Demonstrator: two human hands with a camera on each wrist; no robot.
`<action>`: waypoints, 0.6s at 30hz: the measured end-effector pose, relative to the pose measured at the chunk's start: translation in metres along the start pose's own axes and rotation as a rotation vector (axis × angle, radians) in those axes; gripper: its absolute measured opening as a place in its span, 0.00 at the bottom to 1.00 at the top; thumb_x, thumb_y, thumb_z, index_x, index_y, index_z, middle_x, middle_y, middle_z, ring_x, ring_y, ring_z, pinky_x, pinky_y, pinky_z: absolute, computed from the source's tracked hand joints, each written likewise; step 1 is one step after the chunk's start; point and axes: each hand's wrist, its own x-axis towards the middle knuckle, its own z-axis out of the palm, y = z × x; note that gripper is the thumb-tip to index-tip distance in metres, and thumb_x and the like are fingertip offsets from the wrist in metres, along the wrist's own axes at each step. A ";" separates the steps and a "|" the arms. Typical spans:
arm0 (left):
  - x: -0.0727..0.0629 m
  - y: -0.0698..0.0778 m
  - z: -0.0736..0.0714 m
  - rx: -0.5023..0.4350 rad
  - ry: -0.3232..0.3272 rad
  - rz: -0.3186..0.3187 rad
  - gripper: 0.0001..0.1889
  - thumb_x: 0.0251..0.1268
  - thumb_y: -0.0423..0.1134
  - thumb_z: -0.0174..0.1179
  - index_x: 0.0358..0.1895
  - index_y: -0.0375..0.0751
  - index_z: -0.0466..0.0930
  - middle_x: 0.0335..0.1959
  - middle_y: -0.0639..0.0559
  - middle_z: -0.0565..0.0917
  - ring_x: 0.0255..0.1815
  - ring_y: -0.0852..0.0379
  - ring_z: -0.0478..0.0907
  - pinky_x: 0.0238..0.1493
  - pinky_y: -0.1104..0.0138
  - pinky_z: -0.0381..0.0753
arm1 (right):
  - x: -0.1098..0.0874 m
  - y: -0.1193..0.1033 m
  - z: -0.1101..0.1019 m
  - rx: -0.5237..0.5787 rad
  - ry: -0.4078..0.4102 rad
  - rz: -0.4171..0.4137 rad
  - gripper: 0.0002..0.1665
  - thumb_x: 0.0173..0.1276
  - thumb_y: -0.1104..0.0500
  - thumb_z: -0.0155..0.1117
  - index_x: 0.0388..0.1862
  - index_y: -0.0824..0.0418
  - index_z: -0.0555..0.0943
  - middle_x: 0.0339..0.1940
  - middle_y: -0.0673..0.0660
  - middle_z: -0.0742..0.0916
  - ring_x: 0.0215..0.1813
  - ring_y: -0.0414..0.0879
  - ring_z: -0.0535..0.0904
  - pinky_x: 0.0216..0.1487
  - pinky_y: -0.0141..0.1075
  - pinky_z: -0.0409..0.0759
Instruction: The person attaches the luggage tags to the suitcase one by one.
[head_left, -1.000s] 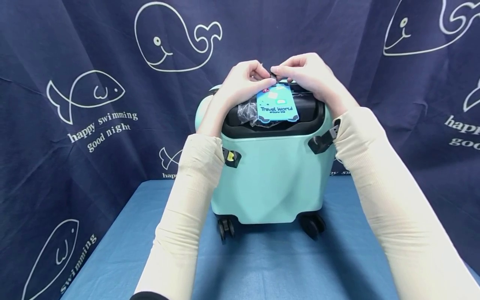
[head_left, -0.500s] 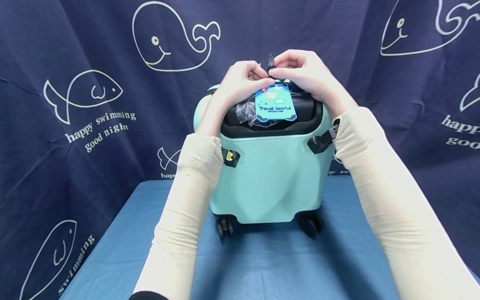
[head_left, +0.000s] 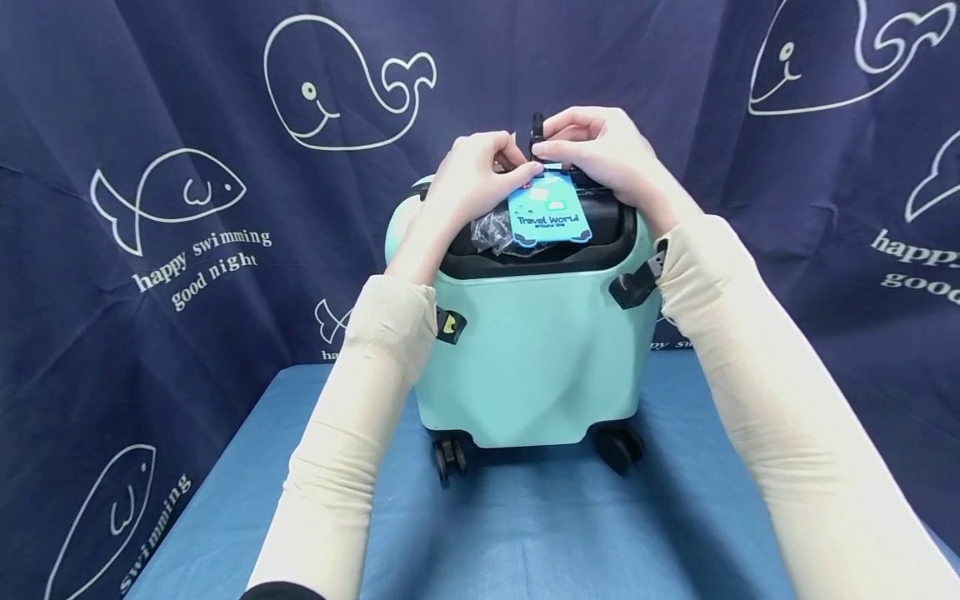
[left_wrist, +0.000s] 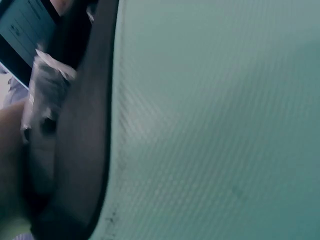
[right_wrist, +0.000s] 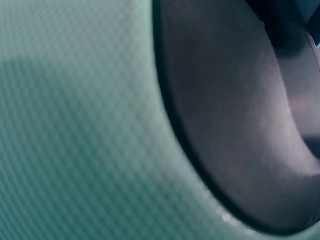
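Observation:
A mint-green suitcase [head_left: 532, 358] stands upright in the head view, with a black recessed handle area on top. Over that recess hangs a blue luggage tag [head_left: 550, 218] printed "Travel World". My left hand [head_left: 474, 179] pinches the tag's upper end, thumb in front; its other fingertips are partly hidden. Just right of it, my right hand [head_left: 600, 154] pinches the tag's black strap [head_left: 537, 129], whose end sticks up between the two hands. The left wrist view is blurred and shows the suitcase's green shell [left_wrist: 215, 120]; neither wrist view clearly shows the finger contact.
Crumpled clear plastic wrap [head_left: 491, 229] lies around the black handle beside the tag. Black side brackets [head_left: 633, 286] jut from the shell near my sleeves. Black caster wheels [head_left: 618, 448] rest on the blue-covered table [head_left: 525, 533]. A navy curtain [head_left: 187, 75] hangs behind.
The strap's end has come up between my hands and now stands above my right fingertips. Both hands stay close together at the tag's top; the view has shifted slightly.

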 end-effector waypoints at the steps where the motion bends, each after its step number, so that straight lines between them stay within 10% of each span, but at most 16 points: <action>1: -0.003 0.001 0.000 0.020 0.000 -0.008 0.11 0.64 0.50 0.58 0.37 0.48 0.81 0.35 0.58 0.83 0.37 0.65 0.76 0.42 0.73 0.70 | 0.000 0.000 0.001 0.004 -0.001 0.009 0.12 0.58 0.56 0.70 0.41 0.54 0.82 0.25 0.38 0.86 0.36 0.36 0.78 0.36 0.26 0.68; 7: -0.026 0.004 0.006 0.060 0.137 0.076 0.10 0.68 0.46 0.54 0.45 0.47 0.79 0.47 0.55 0.81 0.53 0.61 0.75 0.57 0.72 0.68 | -0.002 0.002 -0.001 0.026 -0.009 0.033 0.15 0.58 0.55 0.70 0.45 0.55 0.84 0.25 0.37 0.86 0.33 0.35 0.78 0.33 0.25 0.70; 12: -0.056 -0.001 0.018 -0.034 0.375 0.406 0.08 0.67 0.40 0.55 0.39 0.40 0.82 0.42 0.50 0.83 0.50 0.55 0.76 0.57 0.67 0.67 | -0.002 0.001 -0.002 -0.033 -0.015 0.048 0.18 0.60 0.53 0.68 0.49 0.55 0.84 0.27 0.35 0.85 0.34 0.34 0.77 0.35 0.24 0.69; 18: -0.081 -0.006 0.025 -0.026 0.387 0.557 0.21 0.47 0.53 0.71 0.42 0.45 0.82 0.45 0.52 0.83 0.53 0.58 0.74 0.61 0.62 0.61 | -0.001 -0.001 -0.003 -0.050 -0.029 0.060 0.20 0.60 0.52 0.68 0.51 0.54 0.82 0.30 0.35 0.86 0.39 0.31 0.79 0.39 0.23 0.69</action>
